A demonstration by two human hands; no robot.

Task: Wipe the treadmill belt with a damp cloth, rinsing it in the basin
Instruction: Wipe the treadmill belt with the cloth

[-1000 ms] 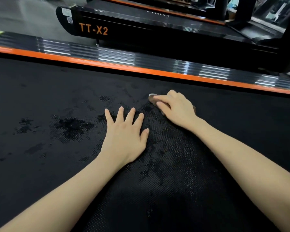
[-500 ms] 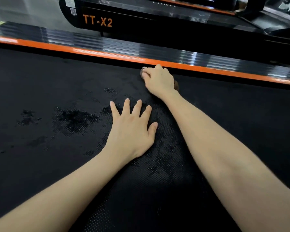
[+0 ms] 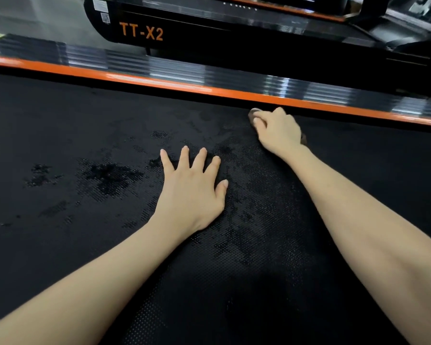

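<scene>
The black textured treadmill belt (image 3: pixel 60 135) fills most of the view, with dark wet patches in its middle. My left hand (image 3: pixel 193 189) lies flat on the belt, fingers spread and straight. My right hand (image 3: pixel 278 131) reaches to the belt's far edge, just short of the orange side rail (image 3: pixel 159 82). Its fingers are curled over a small brownish cloth (image 3: pixel 254 115), which shows only at the fingertips and behind the wrist. The basin is out of view.
Beyond the orange rail runs a glossy ribbed side deck (image 3: pixel 147 63). A second black treadmill marked TT-X2 (image 3: pixel 141 33) stands behind it, with grey floor (image 3: pixel 35 18) at the upper left.
My right hand pushed the cloth away from me to the belt's far edge by the orange rail. The left hand stayed planted flat on the belt.
</scene>
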